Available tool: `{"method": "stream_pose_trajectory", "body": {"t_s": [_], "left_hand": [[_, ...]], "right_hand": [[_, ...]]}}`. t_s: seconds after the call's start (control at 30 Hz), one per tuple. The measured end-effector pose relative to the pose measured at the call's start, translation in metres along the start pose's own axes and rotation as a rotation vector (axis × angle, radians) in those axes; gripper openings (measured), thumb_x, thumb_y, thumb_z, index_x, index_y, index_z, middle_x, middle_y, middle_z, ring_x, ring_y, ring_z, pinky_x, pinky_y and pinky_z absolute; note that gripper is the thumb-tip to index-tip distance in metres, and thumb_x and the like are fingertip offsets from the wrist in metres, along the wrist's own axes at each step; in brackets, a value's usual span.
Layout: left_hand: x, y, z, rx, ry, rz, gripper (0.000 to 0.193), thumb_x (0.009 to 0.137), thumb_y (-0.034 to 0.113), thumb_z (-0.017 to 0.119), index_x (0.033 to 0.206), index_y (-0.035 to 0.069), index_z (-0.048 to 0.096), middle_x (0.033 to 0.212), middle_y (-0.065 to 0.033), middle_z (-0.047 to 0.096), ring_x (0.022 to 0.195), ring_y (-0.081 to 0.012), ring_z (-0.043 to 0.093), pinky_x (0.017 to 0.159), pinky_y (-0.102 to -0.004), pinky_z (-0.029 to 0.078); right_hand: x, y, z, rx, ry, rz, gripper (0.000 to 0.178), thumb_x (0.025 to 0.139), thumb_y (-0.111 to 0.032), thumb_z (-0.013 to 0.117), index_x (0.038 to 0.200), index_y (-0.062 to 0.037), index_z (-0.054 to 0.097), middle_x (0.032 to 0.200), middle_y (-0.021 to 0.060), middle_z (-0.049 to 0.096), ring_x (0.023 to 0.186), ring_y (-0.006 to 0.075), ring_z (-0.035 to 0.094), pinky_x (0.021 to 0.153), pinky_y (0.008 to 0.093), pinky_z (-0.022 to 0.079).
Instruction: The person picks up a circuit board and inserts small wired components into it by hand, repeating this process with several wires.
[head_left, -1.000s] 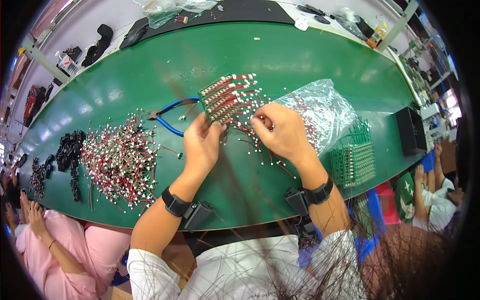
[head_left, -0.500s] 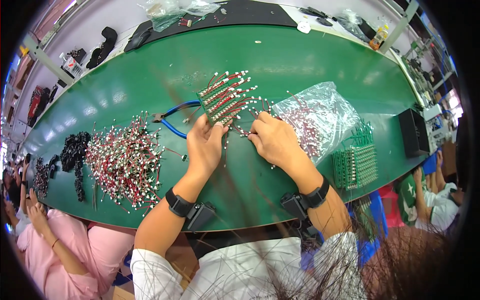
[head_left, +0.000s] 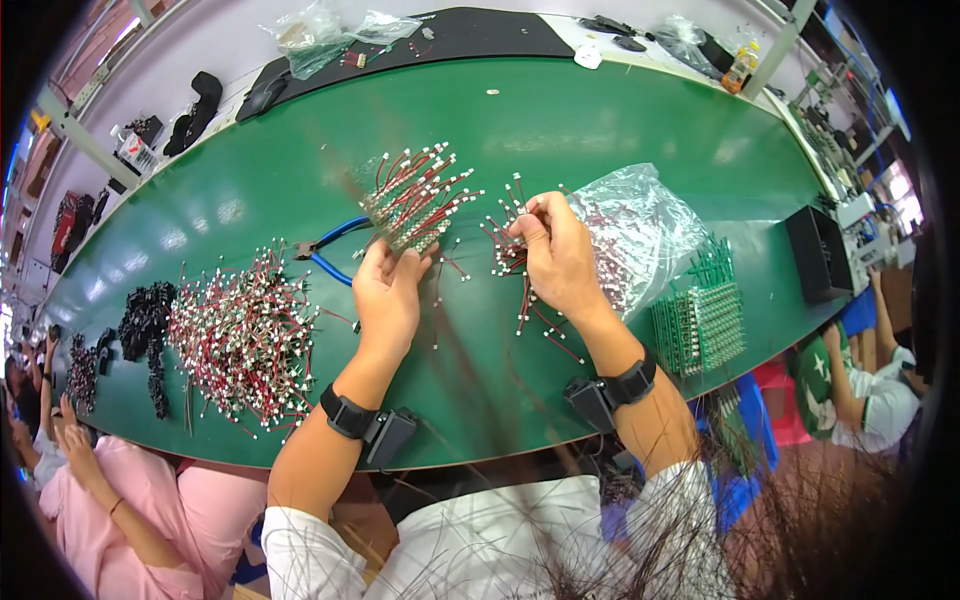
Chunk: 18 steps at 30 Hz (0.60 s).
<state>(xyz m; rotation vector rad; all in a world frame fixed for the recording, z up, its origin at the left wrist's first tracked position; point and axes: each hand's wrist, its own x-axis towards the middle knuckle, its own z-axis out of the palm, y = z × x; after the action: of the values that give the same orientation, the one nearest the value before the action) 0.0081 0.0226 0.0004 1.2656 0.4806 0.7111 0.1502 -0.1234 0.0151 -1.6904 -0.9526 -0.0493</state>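
Observation:
My left hand (head_left: 388, 295) grips the lower edge of a green circuit board panel (head_left: 408, 222), thumb on its face. Rows of red wires with white connectors stick up from the panel. My right hand (head_left: 560, 250) is closed on a bunch of red-and-black connector wires (head_left: 508, 240), some dangling below the fingers. Just right of it lies a clear plastic bag (head_left: 650, 225) holding more such wires. Blue-handled pliers (head_left: 328, 250) rest on the table left of the panel. A few loose wires lie between my hands.
A large pile of connector wires (head_left: 240, 340) spreads on the green table (head_left: 560, 110) at left, beside black parts (head_left: 147, 325). Stacked green boards (head_left: 700, 325) stand at right, near a black box (head_left: 818, 255). A co-worker in pink (head_left: 130, 500) sits at left.
My right hand has lifted away from the panel and now holds the bunch of wires near the bag. The left hand and panel have shifted slightly left in view.

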Motion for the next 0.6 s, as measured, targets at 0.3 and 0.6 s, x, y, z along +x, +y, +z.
{"method": "stream_pose_trajectory", "body": {"t_s": [0.3,0.6], "left_hand": [[0.000,-0.001,-0.001,-0.010,-0.045,-0.030,0.034,0.099,0.004,0.049,0.132,-0.005,0.049,0.124,-0.0125,0.063,0.112,-0.0225,0.065,0.093,-0.0277,0.050],[-0.001,-0.005,0.000,-0.011,-0.059,-0.030,0.034,0.099,0.003,0.050,0.132,-0.006,0.049,0.122,-0.0143,0.063,0.111,-0.0224,0.065,0.092,-0.0297,0.051]], "right_hand": [[0.005,-0.002,-0.005,0.812,-0.062,0.470,0.013,0.097,-0.010,0.050,0.109,-0.0044,0.049,0.076,-0.0008,0.047,0.057,0.0039,0.035,0.050,0.0206,0.030],[0.000,-0.011,0.003,0.695,-0.123,0.306,0.018,0.101,-0.017,0.053,0.114,-0.0054,0.055,0.067,-0.0073,0.039,0.054,0.0012,0.030,0.047,0.0205,0.024]]}}
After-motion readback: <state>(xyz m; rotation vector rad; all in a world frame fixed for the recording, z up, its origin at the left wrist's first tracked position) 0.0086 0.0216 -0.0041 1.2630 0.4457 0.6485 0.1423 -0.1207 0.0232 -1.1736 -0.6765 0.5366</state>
